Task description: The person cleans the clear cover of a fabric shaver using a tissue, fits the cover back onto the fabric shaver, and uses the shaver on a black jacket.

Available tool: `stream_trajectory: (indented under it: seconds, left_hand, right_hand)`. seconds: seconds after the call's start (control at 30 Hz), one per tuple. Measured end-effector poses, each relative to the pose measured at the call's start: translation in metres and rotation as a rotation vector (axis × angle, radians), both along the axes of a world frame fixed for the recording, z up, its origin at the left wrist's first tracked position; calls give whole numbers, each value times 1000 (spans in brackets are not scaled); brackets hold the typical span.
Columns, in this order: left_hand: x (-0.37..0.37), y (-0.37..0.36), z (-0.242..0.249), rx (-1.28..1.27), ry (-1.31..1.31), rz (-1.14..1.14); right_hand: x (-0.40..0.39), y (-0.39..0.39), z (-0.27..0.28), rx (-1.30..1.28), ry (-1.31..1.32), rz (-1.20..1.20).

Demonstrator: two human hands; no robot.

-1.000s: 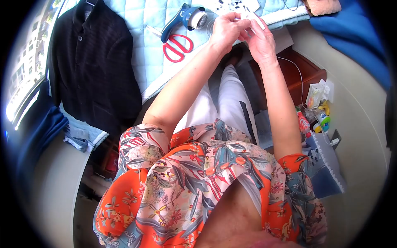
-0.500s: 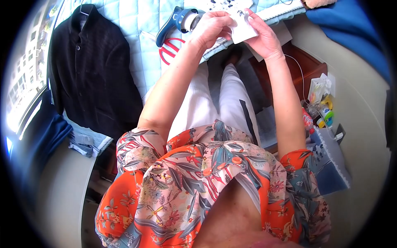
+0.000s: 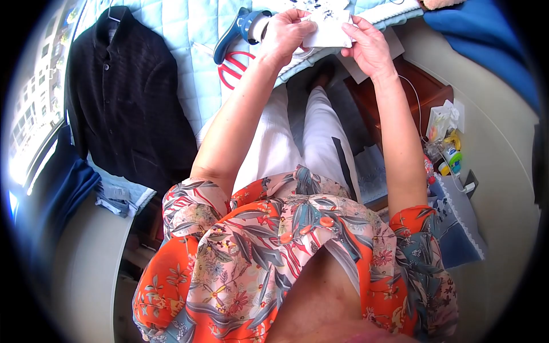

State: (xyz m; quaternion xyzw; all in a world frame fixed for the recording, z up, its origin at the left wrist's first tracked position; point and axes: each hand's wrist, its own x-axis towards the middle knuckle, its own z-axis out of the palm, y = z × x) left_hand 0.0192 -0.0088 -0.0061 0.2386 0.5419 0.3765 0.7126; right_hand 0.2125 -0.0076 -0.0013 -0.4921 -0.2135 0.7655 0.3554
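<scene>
Between my two hands, above the edge of the bed, is a small white piece (image 3: 329,35) that looks like folded cloth or paper. My left hand (image 3: 287,35) pinches its left side between thumb and fingers. On the opposite side, my right hand (image 3: 369,47) grips the right edge with thumb and fingertips. Just beyond lies a white item with dark printed marks (image 3: 327,7), partly cut off by the top of the view. Left of my left hand, a blue and white handled device (image 3: 240,31) rests on the quilt, next to red curved loops (image 3: 233,70).
A black jacket (image 3: 128,97) on a hanger lies over the light blue quilted bed cover (image 3: 189,51). Right of my legs stands a reddish-brown wooden cabinet (image 3: 426,94). Small bottles (image 3: 452,160) and a blue-grey fabric item (image 3: 457,228) are farther right.
The white piece has turned from hanging at a slant to lying flatter and more level between my hands. My right hand has shifted slightly down and right.
</scene>
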Motion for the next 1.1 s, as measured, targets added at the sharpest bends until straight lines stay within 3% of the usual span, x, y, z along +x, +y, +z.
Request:
stream_trajectory:
  seconds: [0.27, 0.37, 0.53, 0.67, 0.83, 0.9, 1.03, 1.1]
  left_hand:
    - [-2, 0, -15, 84, -7, 26]
    - [-2, 2, -14, 46, -188, 82]
    - [-4, 0, 14, 51, -207, 45]
    - [-15, 0, 14, 74, -357, -11]
    - [-10, 1, 13, 30, -5, -189]
    - [-10, 0, 9, 46, 71, -297]
    - [-5, -5, 4, 169, 347, -257]
    - [-2, -7, 5, 263, 510, -230]
  right_hand:
    - [-3, -5, -1, 55, 92, 41]
    - [-1, -3, 0, 27, 194, -27]
    - [8, -3, -10, 40, 381, 25]
    - [7, -4, -5, 112, 84, 87]
    - [7, -1, 7, 337, -262, 279]
    - [6, 1, 14, 257, -259, 291]
    - [4, 2, 34, 39, -62, 147]
    - [-3, -5, 29, 100, -196, 182]
